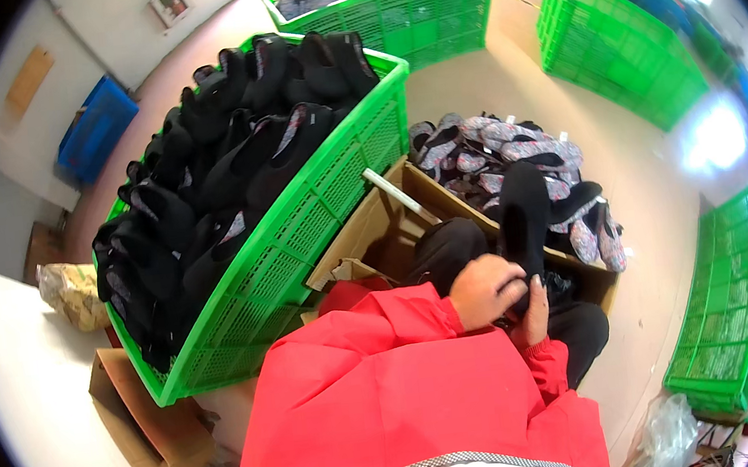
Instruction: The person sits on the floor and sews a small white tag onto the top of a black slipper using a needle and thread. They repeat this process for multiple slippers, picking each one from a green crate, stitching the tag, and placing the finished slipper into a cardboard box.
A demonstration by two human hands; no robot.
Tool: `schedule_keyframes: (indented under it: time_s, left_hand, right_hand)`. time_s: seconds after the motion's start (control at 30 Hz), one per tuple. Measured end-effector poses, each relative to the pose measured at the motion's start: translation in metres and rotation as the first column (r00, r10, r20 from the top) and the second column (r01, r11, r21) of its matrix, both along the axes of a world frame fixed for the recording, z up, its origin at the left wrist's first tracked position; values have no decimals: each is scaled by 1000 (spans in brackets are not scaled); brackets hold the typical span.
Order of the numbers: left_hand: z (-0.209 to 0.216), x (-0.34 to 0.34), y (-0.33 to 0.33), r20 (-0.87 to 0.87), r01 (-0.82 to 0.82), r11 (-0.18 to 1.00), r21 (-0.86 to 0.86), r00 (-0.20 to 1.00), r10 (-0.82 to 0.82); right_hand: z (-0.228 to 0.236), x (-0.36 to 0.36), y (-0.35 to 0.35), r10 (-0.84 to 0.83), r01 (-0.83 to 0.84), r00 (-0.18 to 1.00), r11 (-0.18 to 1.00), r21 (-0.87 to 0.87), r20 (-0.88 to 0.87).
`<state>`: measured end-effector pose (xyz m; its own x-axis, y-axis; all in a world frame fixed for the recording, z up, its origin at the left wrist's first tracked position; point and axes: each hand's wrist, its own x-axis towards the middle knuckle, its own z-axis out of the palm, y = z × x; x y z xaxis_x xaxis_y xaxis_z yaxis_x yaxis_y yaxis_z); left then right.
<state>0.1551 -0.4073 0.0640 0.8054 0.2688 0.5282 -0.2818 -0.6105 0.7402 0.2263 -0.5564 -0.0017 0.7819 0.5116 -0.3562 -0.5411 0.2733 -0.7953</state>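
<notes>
Big green crate on your left, heaped with black shoes. Open cardboard box before you, right of crate. Pile of patterned shoes just beyond box. Single black shoe upright over box, lower end between your hands. Your left hand: fingers curled, nearly closed, holding shoe's lower end. Your right hand: straighter, against shoe's right side; far side hidden, cannot tell whether it grips.

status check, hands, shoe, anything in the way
Left hand, right hand holding black shoe by near end. Nothing seen blocking. Open cardboard box close by.
</notes>
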Motion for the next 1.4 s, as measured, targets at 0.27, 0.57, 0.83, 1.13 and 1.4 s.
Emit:
schedule_keyframes:
  time_s: [0.27,0.57,0.83,1.13,1.4]
  left_hand:
    - [-18,-4,-19,2,286,934,214,956,-293]
    - [63,-30,57,264,-209,887,412,959,104]
    - [172,-79,248,426,-615,377,693,770,475]
    - [236,-104,164,414,-523,670,526,846,335]
    - [241,-55,2,785,-77,930,359,565,-256]
  right_hand:
    - [33,-17,3,66,-62,982,998,27,-175]
    - [11,14,-22,92,-103,986,992,-79,-139]
    - [-23,17,-27,94,-130,967,982,-138,-238]
    - [-39,11,-19,159,-216,947,959,-185,-280]
    - [-63,13,-29,97,-195,938,941,-277,-332]
